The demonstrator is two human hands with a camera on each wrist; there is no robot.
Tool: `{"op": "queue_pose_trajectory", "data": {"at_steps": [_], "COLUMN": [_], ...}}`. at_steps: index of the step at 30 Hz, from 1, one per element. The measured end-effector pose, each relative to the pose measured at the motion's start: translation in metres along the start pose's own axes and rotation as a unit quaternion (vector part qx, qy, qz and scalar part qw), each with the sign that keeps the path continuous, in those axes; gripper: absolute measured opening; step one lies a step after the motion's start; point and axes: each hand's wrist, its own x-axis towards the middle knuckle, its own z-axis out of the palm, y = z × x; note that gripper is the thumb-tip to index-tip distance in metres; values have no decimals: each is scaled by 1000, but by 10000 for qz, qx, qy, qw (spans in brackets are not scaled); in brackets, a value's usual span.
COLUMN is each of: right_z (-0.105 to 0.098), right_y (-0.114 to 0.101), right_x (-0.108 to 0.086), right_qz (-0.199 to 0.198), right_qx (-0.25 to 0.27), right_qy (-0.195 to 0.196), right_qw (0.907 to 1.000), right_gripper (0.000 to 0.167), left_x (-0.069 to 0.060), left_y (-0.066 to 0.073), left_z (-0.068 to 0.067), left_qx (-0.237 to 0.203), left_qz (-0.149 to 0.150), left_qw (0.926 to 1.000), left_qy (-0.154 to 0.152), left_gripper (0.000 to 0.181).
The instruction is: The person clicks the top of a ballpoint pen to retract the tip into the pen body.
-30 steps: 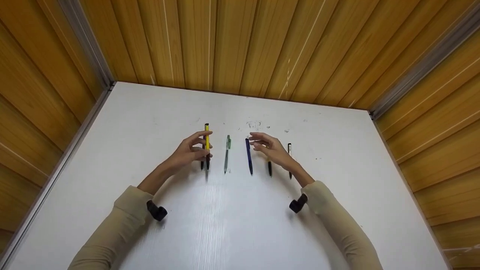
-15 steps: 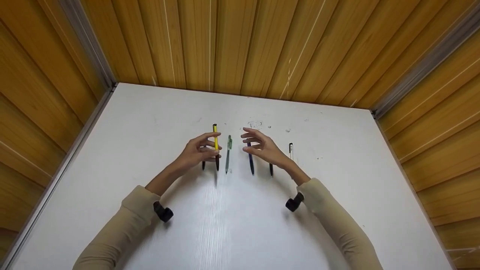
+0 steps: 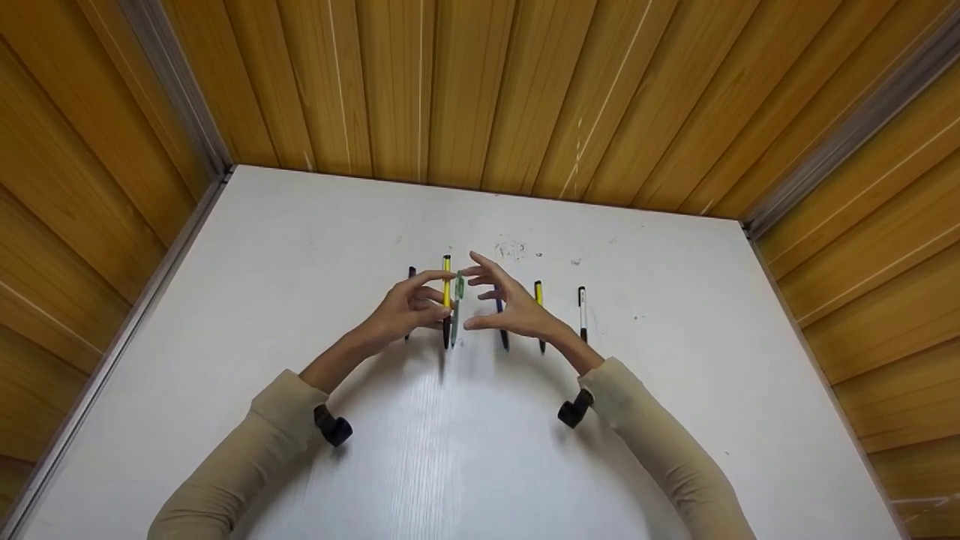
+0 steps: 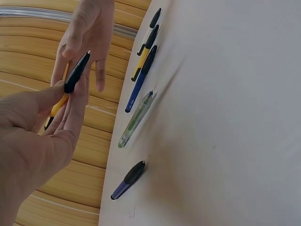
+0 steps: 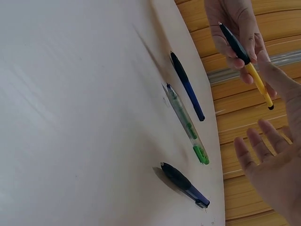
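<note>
A yellow and black pen [image 3: 447, 289] is pinched between the thumb and fingers of my left hand [image 3: 401, 311], raised above the table; the left wrist view shows the pen [image 4: 75, 75] tilted. My right hand [image 3: 517, 306] is close by on the right, its fingers spread, holding nothing. Under the hands lies a green clear pen [image 3: 455, 322]. A blue pen [image 3: 504, 337] is partly hidden beneath my right hand. Past my left hand lies a dark purple-blue pen [image 4: 128, 180].
Farther right on the white table [image 3: 675, 337] lie another yellow and black pen [image 3: 538, 292] and a white and black pen [image 3: 582, 304]. Wood-look panels [image 3: 465, 90] stand behind the table and at both sides. Small dark marks dot the table's surface.
My left hand has carried the yellow and black pen to the right, close above the green one. My right hand has moved left toward it, and its thumb and fingers have spread wider.
</note>
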Motion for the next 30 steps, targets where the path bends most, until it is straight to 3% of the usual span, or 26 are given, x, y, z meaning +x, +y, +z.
{"op": "queue_pose_trajectory", "data": {"at_steps": [4, 16, 24, 30], "right_z": [6, 21, 23, 24], "right_y": [0, 3, -31, -35], "right_x": [0, -4, -8, -7], "right_qz": [-39, -59, -101, -60], "right_qx": [-55, -39, -57, -122], "right_qy": [-72, -7, 30, 74], "right_qw": [10000, 10000, 9999, 9999], "right_gripper": [114, 124, 121, 120], "left_x": [2, 4, 4, 5], "left_y": [-1, -5, -9, -12], "left_z": [2, 12, 13, 12], "left_qx": [49, -374, -264, -248], "left_qz": [-58, -8, -112, 60], "left_qw": [10000, 9991, 9994, 9995], "left_qy": [-28, -212, -171, -205], "left_gripper": [59, 58, 58, 59]}}
